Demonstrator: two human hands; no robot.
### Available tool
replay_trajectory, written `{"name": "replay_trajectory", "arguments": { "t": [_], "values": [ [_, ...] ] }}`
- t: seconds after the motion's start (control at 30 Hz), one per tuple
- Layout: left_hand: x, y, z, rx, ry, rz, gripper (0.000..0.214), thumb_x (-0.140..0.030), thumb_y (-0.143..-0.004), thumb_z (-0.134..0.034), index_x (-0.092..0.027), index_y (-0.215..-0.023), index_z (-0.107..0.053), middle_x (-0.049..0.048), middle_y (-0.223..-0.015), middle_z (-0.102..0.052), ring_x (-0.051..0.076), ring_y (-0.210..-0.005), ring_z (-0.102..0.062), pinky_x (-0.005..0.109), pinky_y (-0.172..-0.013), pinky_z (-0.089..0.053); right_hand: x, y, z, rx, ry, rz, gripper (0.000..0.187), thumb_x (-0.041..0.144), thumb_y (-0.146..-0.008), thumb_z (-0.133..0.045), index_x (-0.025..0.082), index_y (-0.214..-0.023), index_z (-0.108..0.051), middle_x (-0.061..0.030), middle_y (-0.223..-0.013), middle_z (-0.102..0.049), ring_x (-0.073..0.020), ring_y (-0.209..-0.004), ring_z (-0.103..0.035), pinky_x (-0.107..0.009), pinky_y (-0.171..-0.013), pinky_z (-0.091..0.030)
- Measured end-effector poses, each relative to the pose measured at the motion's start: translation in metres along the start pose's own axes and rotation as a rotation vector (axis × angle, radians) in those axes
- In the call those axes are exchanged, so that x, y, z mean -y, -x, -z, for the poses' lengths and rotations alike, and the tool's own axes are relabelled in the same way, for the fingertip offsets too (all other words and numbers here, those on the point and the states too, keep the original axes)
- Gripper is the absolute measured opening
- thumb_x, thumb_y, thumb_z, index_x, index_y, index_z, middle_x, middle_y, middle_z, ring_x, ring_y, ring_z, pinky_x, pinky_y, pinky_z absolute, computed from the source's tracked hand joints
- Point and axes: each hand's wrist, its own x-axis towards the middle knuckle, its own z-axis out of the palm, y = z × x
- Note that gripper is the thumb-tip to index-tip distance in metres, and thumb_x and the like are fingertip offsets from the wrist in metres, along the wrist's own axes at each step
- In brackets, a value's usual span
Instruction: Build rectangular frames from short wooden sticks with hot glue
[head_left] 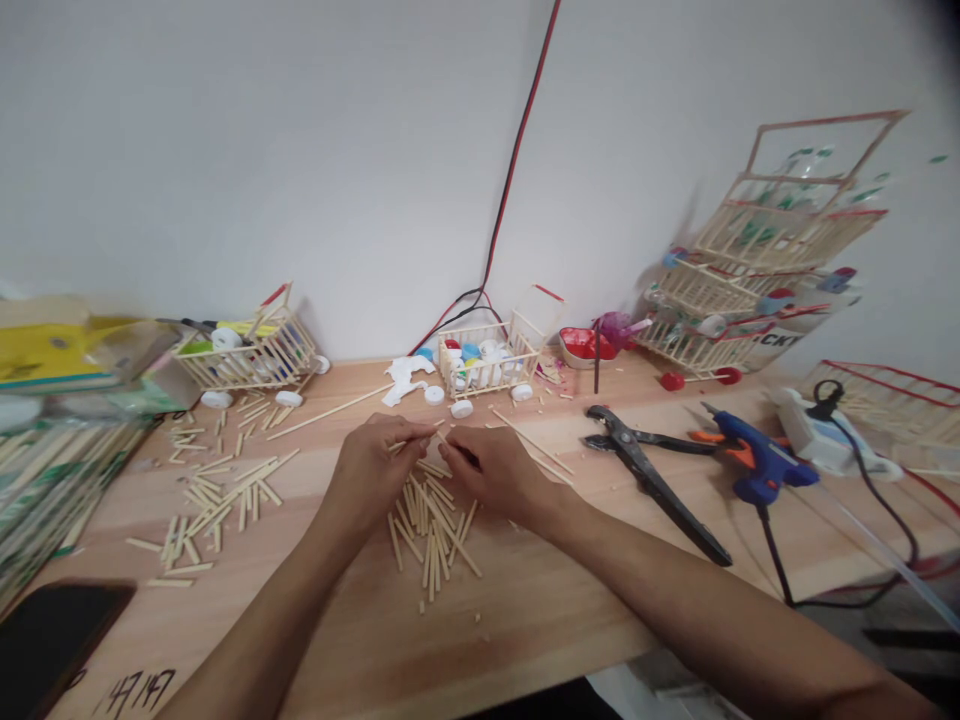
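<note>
My left hand [375,470] and my right hand [495,472] meet over the middle of the wooden table [525,620], knuckles up. Both are closed in a pinch, and a thin wooden stick [411,441] runs between the fingertips. Under and just in front of the hands lies a pile of short cut sticks [429,525]. More cut sticks [217,495] are scattered to the left. A long uncut stick [330,411] lies behind the left hand.
Two small stick carts hold bottle caps, one at back left [251,352] and one at back centre [487,362]. Black cutters [652,475] and a blue glue gun [757,462] lie to the right. Stacked stick carts [772,265] lean on the wall. A phone [52,640] lies front left.
</note>
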Motion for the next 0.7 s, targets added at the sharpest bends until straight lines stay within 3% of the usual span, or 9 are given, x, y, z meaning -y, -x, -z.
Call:
{"name": "replay_trajectory", "arguments": {
  "t": [0.7],
  "values": [
    [0.0001, -0.0007, -0.0001, -0.01, 0.0, -0.013, 0.02, -0.018, -0.079, -0.06, -0.02, -0.092, -0.076, 0.0024, -0.077, -0.073, 0.02, -0.079, -0.064, 0.032, -0.074, -0.046, 0.0006, 0.0005, -0.0004, -0.022, -0.007, -0.004, 0.028, 0.024, -0.09, -0.047, 0.016, -0.064, -0.052, 0.0004, -0.059, -0.055, -0.0091, -0.055, -0.044, -0.024, -0.055, -0.022]
  ]
}}
